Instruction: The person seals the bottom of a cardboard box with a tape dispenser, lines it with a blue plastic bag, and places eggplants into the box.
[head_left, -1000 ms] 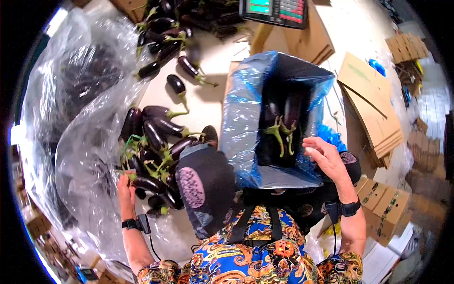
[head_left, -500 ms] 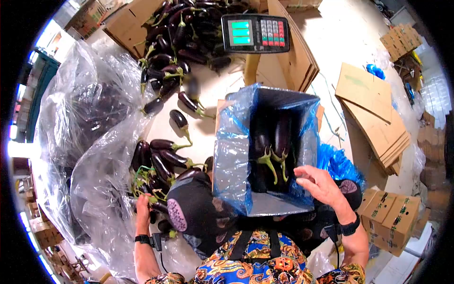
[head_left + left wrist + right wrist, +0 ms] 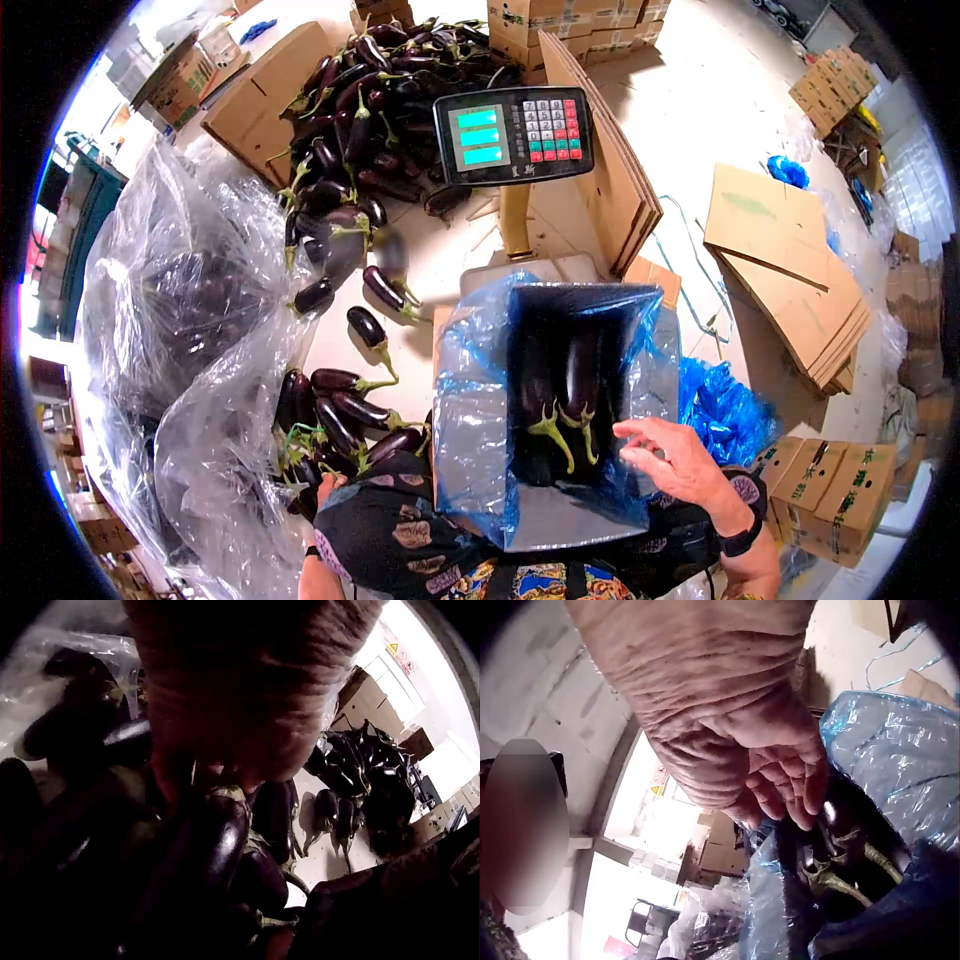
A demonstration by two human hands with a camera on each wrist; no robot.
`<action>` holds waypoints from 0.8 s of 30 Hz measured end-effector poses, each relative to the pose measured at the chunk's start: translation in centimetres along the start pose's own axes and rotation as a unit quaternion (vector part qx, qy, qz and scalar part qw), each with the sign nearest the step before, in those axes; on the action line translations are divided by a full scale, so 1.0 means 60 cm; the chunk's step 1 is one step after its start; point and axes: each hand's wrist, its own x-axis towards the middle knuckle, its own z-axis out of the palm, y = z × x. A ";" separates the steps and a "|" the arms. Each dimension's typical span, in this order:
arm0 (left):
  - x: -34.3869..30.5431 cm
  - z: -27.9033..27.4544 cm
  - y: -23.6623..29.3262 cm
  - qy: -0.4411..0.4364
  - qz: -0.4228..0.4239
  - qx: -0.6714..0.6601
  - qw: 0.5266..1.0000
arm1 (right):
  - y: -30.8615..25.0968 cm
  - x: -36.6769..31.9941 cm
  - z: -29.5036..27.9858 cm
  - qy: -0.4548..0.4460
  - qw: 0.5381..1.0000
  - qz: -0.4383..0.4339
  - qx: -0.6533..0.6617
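Note:
At the lower left, my left hand [image 3: 330, 485] is partly hidden behind my knee. In the left wrist view its fingers are curled at the stem end of a dark purple eggplant [image 3: 221, 832], among several others lying close together. My right hand [image 3: 675, 460] hovers at the right edge of a box lined with blue plastic [image 3: 475, 430], fingers loosely bent and holding nothing. Inside the box, two eggplants [image 3: 580, 375] lie side by side, green stems toward me. The right wrist view shows the palm [image 3: 727, 750] above the liner and these stems.
Behind the box stands a scale display [image 3: 515, 135]. A large eggplant heap [image 3: 370, 130] lies at the back left, and a clear plastic bag [image 3: 190, 330] of eggplants at the left. Flattened cardboard [image 3: 785, 270], crumpled blue plastic [image 3: 725, 410] and a closed carton [image 3: 830, 490] are at the right.
The head view has tilted up, so the box, eggplants and scale sit lower in the picture. The left hand is now more hidden by the knee; the right hand stays beside the box.

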 end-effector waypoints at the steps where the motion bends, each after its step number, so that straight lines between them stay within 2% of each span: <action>1: 0.004 0.003 0.004 -0.002 -0.003 0.005 1.000 | 0.009 0.004 -0.001 0.004 1.000 -0.009 0.002; 4: 0.020 0.013 0.021 -0.007 -0.008 0.018 1.000 | -0.007 0.010 -0.013 -0.010 0.999 0.034 0.001; 6: 0.030 0.018 0.033 -0.008 -0.011 0.026 1.000 | -0.010 0.012 -0.012 0.013 0.999 0.005 0.029; 9: 0.035 0.028 0.039 -0.012 -0.020 0.035 0.999 | -0.017 0.012 -0.011 0.013 0.999 0.018 0.041; 10: 0.039 0.032 0.043 -0.012 -0.022 0.039 0.999 | -0.011 0.013 -0.009 0.005 1.000 -0.020 0.014; 15: 0.035 0.051 0.042 -0.020 -0.027 0.045 0.998 | -0.033 0.020 -0.006 0.004 0.999 -0.030 -0.023; 18: 0.024 0.057 0.034 -0.028 -0.022 0.049 0.998 | -0.014 0.017 0.001 0.004 0.996 -0.075 -0.054; 20: 0.011 0.057 0.029 -0.030 -0.015 0.048 0.998 | -0.017 0.018 0.002 -0.001 0.995 -0.063 -0.079; 21: 0.005 0.054 0.029 -0.030 -0.013 0.047 0.998 | -0.014 0.022 0.004 0.008 0.990 -0.093 -0.107; 24: -0.004 0.053 0.026 -0.037 -0.010 0.039 0.998 | -0.011 0.025 0.012 0.019 0.994 -0.054 -0.092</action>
